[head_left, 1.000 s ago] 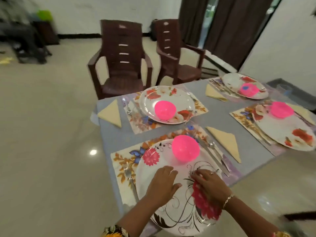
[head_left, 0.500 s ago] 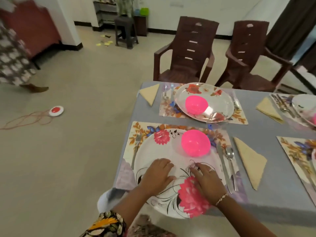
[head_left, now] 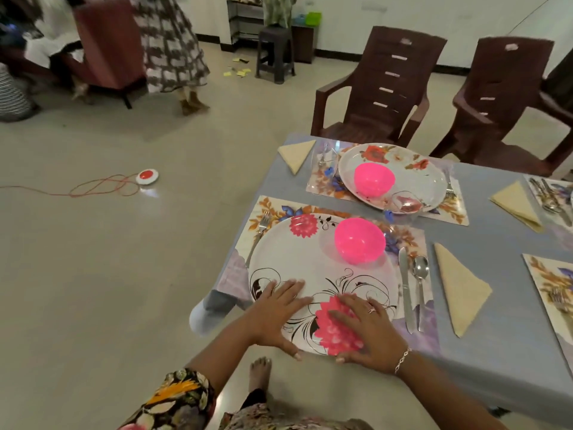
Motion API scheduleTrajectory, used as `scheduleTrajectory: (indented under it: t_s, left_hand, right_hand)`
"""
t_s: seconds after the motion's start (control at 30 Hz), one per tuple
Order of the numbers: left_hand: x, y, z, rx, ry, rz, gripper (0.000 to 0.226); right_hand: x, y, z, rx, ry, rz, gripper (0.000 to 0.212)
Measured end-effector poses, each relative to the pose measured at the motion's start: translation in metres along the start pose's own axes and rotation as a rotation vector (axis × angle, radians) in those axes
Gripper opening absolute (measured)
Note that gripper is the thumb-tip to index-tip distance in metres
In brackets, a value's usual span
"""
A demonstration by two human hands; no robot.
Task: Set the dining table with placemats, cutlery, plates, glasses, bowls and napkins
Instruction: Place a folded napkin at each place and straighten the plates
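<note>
The left hand (head_left: 279,311) and right hand (head_left: 367,332) are lying flat with straight fingers on the near part of the flowered plate (head_left: 294,259), thumbs touching its rim. The plate is sitting on a floral placemat (head_left: 273,207) at the table (head_left: 502,321) corner, carrying a pink bowl (head_left: 359,240). A fork (head_left: 262,225) is lying to its left; a knife (head_left: 406,290), spoon (head_left: 421,274) and folded napkin (head_left: 459,290) are lying to its right.

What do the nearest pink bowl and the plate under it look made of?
Pink bowl: likely plastic, glossy and slightly translucent; its colour glows evenly with soft highlights. Plate: probably melamine or similar plastic, smooth white with printed flowers and dull sheen; ceramic cannot be ruled out.
</note>
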State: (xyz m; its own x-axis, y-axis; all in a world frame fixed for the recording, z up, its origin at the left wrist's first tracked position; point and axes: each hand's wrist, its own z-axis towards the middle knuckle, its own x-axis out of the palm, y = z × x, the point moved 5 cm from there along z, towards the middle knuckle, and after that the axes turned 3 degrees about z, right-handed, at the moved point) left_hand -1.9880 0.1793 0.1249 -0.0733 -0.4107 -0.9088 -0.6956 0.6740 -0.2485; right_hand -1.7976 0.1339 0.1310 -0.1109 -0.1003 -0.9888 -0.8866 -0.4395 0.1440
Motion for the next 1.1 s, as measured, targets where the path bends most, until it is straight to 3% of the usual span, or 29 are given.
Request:
scheduleTrajectory:
  t_s: [0.6, 0.83, 0.9, 1.0, 1.1]
  left_hand:
    - [-0.022, 0.015, 0.029, -0.074, 0.021, -0.09, 0.104]
    - [-0.026, 0.024, 0.039, -0.071, -0.011, -0.119, 0.1]
    - [-0.028, 0.027, 0.039, -0.081, -0.026, -0.098, 0.098]
    - [-0.023, 0.029, 0.03, -0.156, -0.19, -0.055, 0.104]
    - [-0.008, 0.029, 0.008, -0.319, -0.45, -0.205, 0.123]
  right_hand:
    - [0.004, -0.03, 0.031, 0.071, 0.167, 0.065, 0.077]
    - [-0.003, -0.035, 0.044, 0.036, 0.118, 0.157, 0.101]
    - [-0.004, -0.034, 0.046, 0.033, 0.134, 0.122, 0.097]
    - [-0.006, -0.036, 0.042, 0.115, 0.119, 0.082, 0.086]
    - [-0.004, -0.033, 0.02, 0.265, -0.048, 0.147, 0.082]
